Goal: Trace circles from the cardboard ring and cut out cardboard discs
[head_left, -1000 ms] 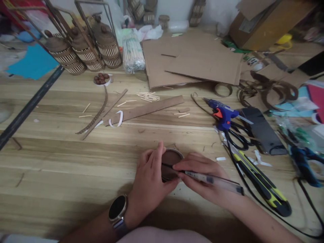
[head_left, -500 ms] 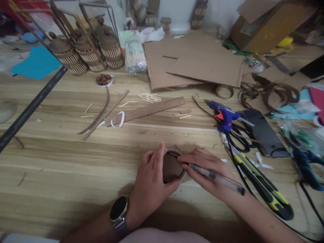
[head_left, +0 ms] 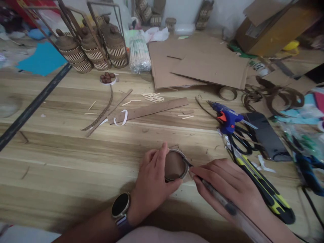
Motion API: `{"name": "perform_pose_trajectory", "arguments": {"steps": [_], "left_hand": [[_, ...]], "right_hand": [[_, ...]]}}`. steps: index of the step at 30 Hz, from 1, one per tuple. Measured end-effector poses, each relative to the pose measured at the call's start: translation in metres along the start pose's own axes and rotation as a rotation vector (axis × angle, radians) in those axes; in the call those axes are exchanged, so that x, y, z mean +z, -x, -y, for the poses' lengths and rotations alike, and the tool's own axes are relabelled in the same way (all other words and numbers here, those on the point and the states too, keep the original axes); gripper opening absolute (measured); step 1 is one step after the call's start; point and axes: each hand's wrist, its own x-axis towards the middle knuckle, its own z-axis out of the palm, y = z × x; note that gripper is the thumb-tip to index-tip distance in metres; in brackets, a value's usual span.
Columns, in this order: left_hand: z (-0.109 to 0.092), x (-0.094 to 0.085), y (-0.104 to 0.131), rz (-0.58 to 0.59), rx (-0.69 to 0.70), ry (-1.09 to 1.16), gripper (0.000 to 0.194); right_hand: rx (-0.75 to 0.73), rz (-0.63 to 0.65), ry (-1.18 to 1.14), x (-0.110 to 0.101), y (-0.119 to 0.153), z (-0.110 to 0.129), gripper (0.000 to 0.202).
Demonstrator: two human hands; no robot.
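Just in front of me a round cardboard ring (head_left: 187,170) lies on a piece of brown cardboard (head_left: 174,164), which shows through its middle. My left hand (head_left: 154,175) is wrapped around the ring's left side, with the thumb at its near edge and the fingers at its far edge. A watch (head_left: 120,205) is on that wrist. In my right hand (head_left: 225,182) is a pen (head_left: 230,207), pinched between thumb and fingers. Its tip touches or nearly touches the ring's right edge; exact contact is too blurred to tell.
To the right lie a yellow-black utility knife (head_left: 265,189), a blue glue gun (head_left: 226,116), black-handled scissors (head_left: 243,141) and a phone (head_left: 268,136). Ahead are cardboard strips (head_left: 157,109), short sticks (head_left: 153,97) and cardboard sheets (head_left: 202,60). Lantern-like models (head_left: 116,47) stand at the back left.
My right hand has moved right and toward me, taking the pen tip from inside the ring to its right edge. My left hand keeps its hold. The camera view has shifted slightly.
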Motion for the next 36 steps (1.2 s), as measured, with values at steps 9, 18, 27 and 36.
{"name": "perform_pose_trajectory", "arguments": {"steps": [9, 18, 27, 36], "left_hand": [[0.002, 0.002, 0.001, -0.014, 0.028, 0.007, 0.116], [0.001, 0.002, 0.001, -0.009, 0.002, 0.006, 0.114], [0.000, 0.002, 0.000, 0.026, -0.055, 0.033, 0.108], [-0.002, 0.000, -0.001, 0.064, -0.074, 0.041, 0.102]], "right_hand": [[-0.064, 0.070, -0.045, 0.025, -0.007, -0.004, 0.022], [-0.108, 0.081, 0.112, 0.019, -0.009, -0.001, 0.037], [-0.053, 0.110, 0.230, 0.004, -0.005, 0.021, 0.045], [0.026, 0.038, 0.097, 0.003, -0.008, 0.023, 0.033]]}}
